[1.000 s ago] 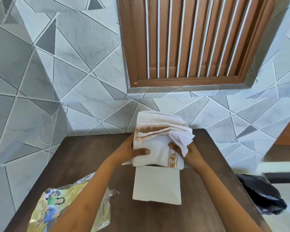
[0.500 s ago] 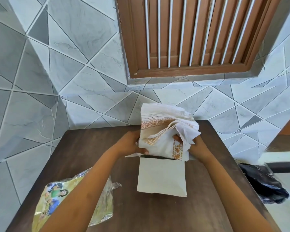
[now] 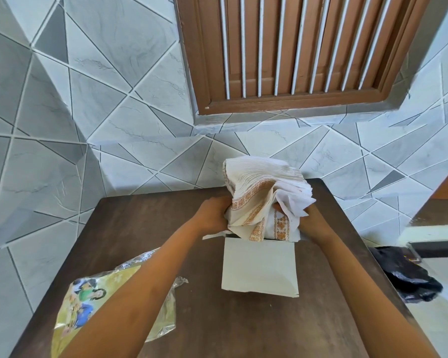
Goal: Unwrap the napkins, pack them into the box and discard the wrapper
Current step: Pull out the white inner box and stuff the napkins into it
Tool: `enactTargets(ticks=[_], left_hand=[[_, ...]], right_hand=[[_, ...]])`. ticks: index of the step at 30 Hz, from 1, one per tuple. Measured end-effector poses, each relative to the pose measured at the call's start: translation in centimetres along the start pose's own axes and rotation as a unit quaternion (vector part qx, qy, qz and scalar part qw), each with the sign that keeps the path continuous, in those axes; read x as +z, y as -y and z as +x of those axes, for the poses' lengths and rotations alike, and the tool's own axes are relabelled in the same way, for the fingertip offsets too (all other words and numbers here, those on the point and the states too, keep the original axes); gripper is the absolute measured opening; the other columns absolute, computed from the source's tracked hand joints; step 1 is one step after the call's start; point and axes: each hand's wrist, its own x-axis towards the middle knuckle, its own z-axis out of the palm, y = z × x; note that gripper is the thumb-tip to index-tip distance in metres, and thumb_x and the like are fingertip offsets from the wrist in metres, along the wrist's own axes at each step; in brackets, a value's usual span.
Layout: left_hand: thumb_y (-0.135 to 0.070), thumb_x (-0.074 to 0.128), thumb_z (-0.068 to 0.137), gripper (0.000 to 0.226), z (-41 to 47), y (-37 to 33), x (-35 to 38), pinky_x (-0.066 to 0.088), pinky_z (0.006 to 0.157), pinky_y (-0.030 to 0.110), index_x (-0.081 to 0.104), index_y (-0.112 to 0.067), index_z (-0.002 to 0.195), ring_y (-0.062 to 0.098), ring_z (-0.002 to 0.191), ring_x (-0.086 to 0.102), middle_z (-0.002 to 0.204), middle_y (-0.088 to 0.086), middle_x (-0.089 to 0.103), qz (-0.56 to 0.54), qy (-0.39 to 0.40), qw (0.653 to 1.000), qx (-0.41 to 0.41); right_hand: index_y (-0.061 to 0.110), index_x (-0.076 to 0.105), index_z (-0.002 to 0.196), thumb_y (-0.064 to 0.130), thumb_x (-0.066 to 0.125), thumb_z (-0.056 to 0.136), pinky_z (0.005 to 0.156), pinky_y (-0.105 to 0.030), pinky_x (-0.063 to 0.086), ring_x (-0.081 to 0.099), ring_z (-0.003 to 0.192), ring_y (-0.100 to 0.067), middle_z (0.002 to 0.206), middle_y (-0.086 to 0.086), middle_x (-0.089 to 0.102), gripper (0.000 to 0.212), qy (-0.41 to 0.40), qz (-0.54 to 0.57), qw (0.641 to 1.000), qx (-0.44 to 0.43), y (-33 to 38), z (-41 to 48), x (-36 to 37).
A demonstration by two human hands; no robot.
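Observation:
A thick stack of white napkins with orange patterned borders stands bent and crumpled in the open top of a plain white box on the brown table. My left hand grips the stack's left side. My right hand holds its right side, partly hidden under loose napkin corners. The stack's lower end sits inside the box, most of it above the rim. The empty plastic wrapper, printed with a colourful picture, lies on the table at the near left under my left forearm.
The brown table stands against a grey tiled wall, below a brown barred window. A black plastic bag lies off the table's right edge, lower down.
The napkin stack has bent further and its front layers have splayed downward into the box mouth. Both hands stay on its sides.

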Motion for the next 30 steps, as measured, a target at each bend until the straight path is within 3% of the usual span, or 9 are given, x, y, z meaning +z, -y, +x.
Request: enactTargets(ticks=[4, 11, 12, 14, 18, 21, 24, 27, 30], left_hand=[[-0.017, 0.065, 0.075, 0.032, 0.1, -0.4, 0.5, 0.043, 0.082, 0.027, 0.060, -0.008, 0.105, 0.031, 0.104, 0.059, 0.112, 0.011, 0.066, -0.033, -0.040, 0.999, -0.012], [-0.029, 0.049, 0.053, 0.040, -0.8, -1.2, 1.5, 0.039, 0.070, 0.026, 0.061, -0.007, 0.084, 0.034, 0.094, 0.062, 0.096, 0.016, 0.070, -0.060, -0.067, 0.996, -0.015], [-0.029, 0.046, 0.054, 0.045, -0.8, -1.2, 1.7, 0.042, 0.074, 0.028, 0.062, -0.003, 0.088, 0.035, 0.096, 0.062, 0.098, 0.017, 0.069, -0.048, -0.063, 0.997, -0.011], [-0.029, 0.044, 0.061, 0.049, -0.7, -1.1, 2.1, 0.045, 0.081, 0.033, 0.061, 0.002, 0.095, 0.036, 0.101, 0.060, 0.103, 0.020, 0.066, -0.031, -0.047, 0.998, -0.019], [-0.019, 0.064, 0.074, 0.036, -0.6, -0.8, 2.0, 0.040, 0.075, 0.024, 0.060, 0.001, 0.103, 0.033, 0.105, 0.058, 0.107, 0.016, 0.064, -0.087, -0.014, 0.996, -0.005], [-0.015, 0.078, 0.067, 0.063, -0.9, 0.3, 1.5, 0.047, 0.071, 0.012, 0.045, -0.020, 0.120, 0.010, 0.102, 0.057, 0.106, -0.014, 0.056, -0.187, -0.001, 0.982, 0.007], [-0.018, 0.082, 0.065, 0.083, -1.4, 0.6, 1.3, 0.051, 0.083, 0.022, 0.034, -0.022, 0.132, 0.007, 0.106, 0.055, 0.114, -0.011, 0.055, -0.236, -0.009, 0.972, 0.010], [-0.008, 0.070, 0.074, 0.053, -1.5, 0.8, 1.9, 0.053, 0.082, 0.027, 0.049, -0.012, 0.123, 0.016, 0.106, 0.060, 0.112, 0.001, 0.062, -0.280, -0.068, 0.958, -0.015], [0.003, 0.059, 0.081, 0.040, -1.5, 1.1, 1.7, 0.051, 0.083, 0.013, 0.055, -0.008, 0.119, -0.007, 0.095, 0.060, 0.116, 0.003, 0.062, -0.330, -0.069, 0.942, -0.005]], right_hand=[[0.015, 0.048, 0.103, -0.013, 0.045, 0.087, 0.066, 0.008, 0.039, 0.047, 0.083, 0.012, 0.102, 0.012, 0.045, 0.033, 0.012, 0.009, 1.000, 0.013, -0.2, 0.1, -0.2], [0.029, 0.057, 0.087, 0.009, 0.061, 0.083, 0.069, 0.000, 0.046, 0.058, 0.077, 0.021, 0.097, 0.005, 0.059, 0.021, 0.042, -0.006, 0.999, 0.027, -2.0, 0.8, -0.7], [0.027, 0.059, 0.093, 0.023, 0.064, 0.078, 0.073, -0.002, 0.046, 0.060, 0.082, 0.017, 0.099, 0.005, 0.060, 0.016, 0.046, -0.014, 0.998, 0.029, -2.1, 0.8, -0.6], [0.016, 0.059, 0.106, 0.045, 0.060, 0.064, 0.082, -0.011, 0.047, 0.061, 0.095, 0.003, 0.105, -0.001, 0.063, 0.051, 0.033, -0.054, 0.998, 0.029, -2.9, 0.9, -0.8], [0.009, 0.059, 0.113, 0.040, 0.061, 0.070, 0.093, -0.024, 0.048, 0.059, 0.109, -0.016, 0.118, -0.008, 0.062, 0.054, 0.023, -0.081, 0.996, 0.027, -3.6, 1.0, -1.0], [0.012, 0.058, 0.112, 0.034, 0.060, 0.072, 0.089, -0.013, 0.046, 0.059, 0.104, -0.003, 0.115, -0.005, 0.060, 0.046, 0.014, -0.077, 0.997, 0.020, -3.3, 0.8, -0.7], [0.002, 0.058, 0.115, 0.049, 0.055, 0.065, 0.093, -0.028, 0.047, 0.059, 0.108, -0.017, 0.115, -0.006, 0.062, 0.068, -0.006, -0.079, 0.997, 0.001, -3.4, 0.8, 0.1], [0.005, 0.058, 0.112, 0.050, 0.055, 0.062, 0.091, -0.028, 0.048, 0.059, 0.103, -0.014, 0.109, 0.000, 0.063, 0.067, -0.009, -0.084, 0.996, 0.006, -3.3, 0.6, 0.2], [0.003, 0.057, 0.114, 0.049, 0.057, 0.063, 0.089, -0.021, 0.049, 0.058, 0.102, -0.009, 0.111, 0.001, 0.062, 0.069, 0.014, -0.099, 0.995, 0.002, -3.8, 0.5, -0.3]])
